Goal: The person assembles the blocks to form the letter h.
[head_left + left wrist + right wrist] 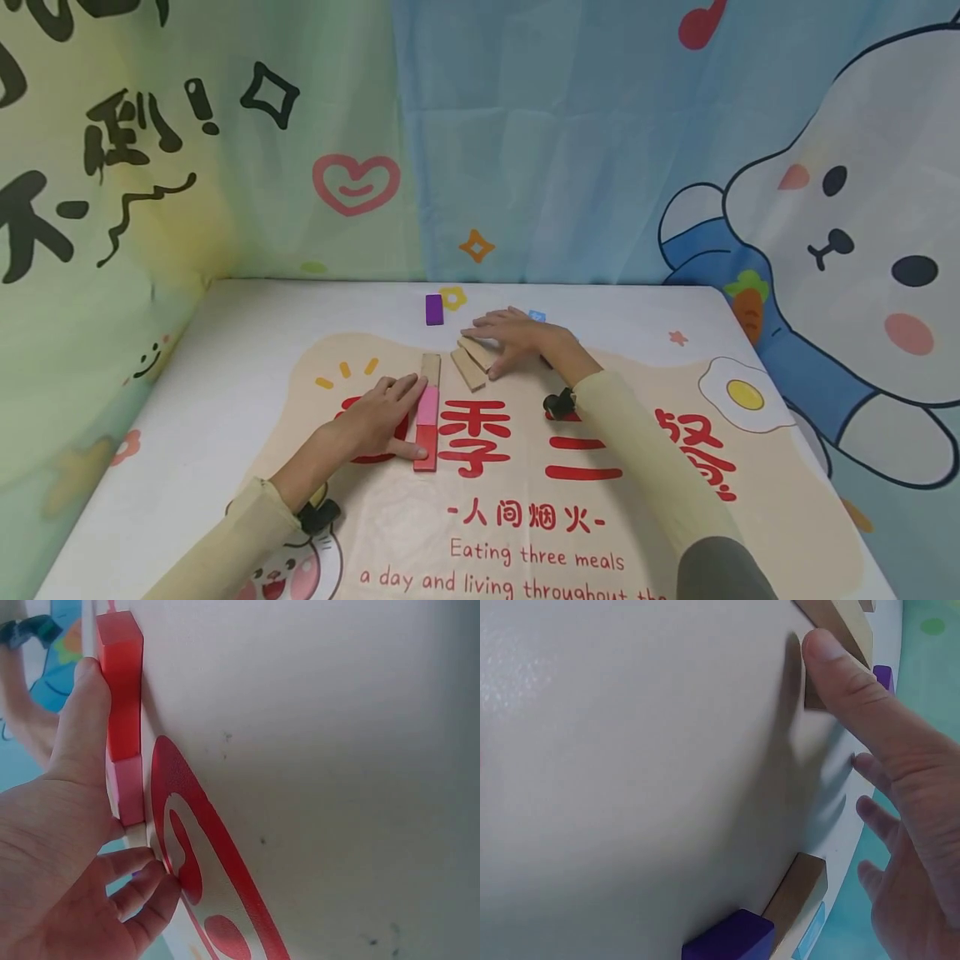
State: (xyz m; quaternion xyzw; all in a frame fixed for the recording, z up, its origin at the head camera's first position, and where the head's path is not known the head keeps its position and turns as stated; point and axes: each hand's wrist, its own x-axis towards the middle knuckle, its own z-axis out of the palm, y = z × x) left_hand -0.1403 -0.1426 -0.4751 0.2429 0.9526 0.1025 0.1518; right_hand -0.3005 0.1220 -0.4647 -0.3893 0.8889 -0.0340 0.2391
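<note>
My left hand (pixel 378 417) rests along a straight row of blocks on the table: a red block (pixel 425 450), a pink block (pixel 427 406) and a plain wooden block (pixel 431 366). Its thumb (pixel 86 712) lies against the red block, and its bent fingertips are beside the wooden end. Over two plain wooden blocks, one angled beside the other (pixel 468 369), reaches my right hand (pixel 517 333), fingers spread and thumb close to them. In the right wrist view, the thumb (pixel 847 682) overlaps those blocks, and the other fingers hang loose with nothing in them.
A purple block (pixel 434 310) lies farther back on the table. Below the right hand, its wrist view has a dark blue block (pixel 731 937) against another wooden block (pixel 799 892). A printed cloth (pixel 525 167) hangs behind the table.
</note>
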